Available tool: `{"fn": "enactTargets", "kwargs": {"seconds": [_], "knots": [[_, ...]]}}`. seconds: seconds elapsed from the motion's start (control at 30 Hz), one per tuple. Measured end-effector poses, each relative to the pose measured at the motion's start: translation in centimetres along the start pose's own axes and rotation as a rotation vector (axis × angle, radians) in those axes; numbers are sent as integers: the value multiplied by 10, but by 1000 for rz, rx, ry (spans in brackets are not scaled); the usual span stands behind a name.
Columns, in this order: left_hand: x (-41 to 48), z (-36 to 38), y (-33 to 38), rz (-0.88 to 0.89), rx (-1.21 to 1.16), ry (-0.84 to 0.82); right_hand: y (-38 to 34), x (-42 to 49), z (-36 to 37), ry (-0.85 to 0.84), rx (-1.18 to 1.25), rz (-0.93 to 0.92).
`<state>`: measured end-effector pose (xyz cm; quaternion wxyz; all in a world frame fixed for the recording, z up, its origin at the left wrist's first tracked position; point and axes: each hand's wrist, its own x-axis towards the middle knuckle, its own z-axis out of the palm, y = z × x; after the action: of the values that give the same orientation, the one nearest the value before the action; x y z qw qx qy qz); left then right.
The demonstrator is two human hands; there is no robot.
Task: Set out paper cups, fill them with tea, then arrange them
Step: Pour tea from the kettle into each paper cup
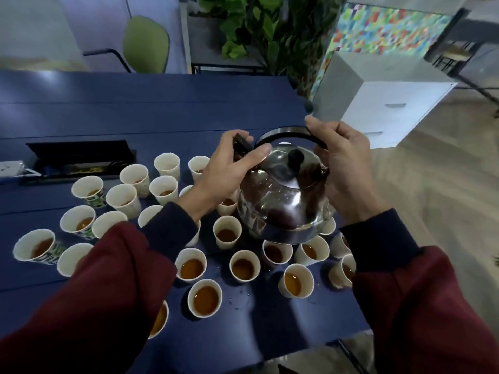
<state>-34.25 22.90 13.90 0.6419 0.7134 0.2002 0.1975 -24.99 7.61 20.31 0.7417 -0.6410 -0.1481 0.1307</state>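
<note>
Kettle [280, 203]: above tea-filled cups [205, 298] on table [162, 109]; right hand [344, 168] grips handle [286, 130], left hand [226, 171] grips black side fitting [242, 144].

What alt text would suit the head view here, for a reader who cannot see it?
A person holds a steel kettle above a blue table crowded with paper cups, most holding brown tea. The right hand grips its black arched handle; the left hand grips a black part on its other side.

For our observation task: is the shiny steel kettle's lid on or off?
On: the black-knobbed steel lid sits flush atop the shiny steel kettle.
</note>
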Motion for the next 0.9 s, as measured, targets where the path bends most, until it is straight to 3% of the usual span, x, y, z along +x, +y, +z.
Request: {"fn": "enactTargets", "kwargs": {"seconds": [0.2, 0.33, 0.47, 0.7, 0.9], "knots": [[17, 49, 24, 214, 238, 28, 1, 24, -67, -97, -51, -33], [23, 99, 35, 230, 348, 55, -6, 42, -132, -197, -104, -114], [28, 158, 36, 219, 450, 25, -17, 51, -189, -247, -329, -181], [52, 229, 46, 274, 528, -59, -32, 69, -256, -237, -520, -232], [75, 283, 39, 320, 572, -253, -21, 70, -312, -160, -760, -153]]}}
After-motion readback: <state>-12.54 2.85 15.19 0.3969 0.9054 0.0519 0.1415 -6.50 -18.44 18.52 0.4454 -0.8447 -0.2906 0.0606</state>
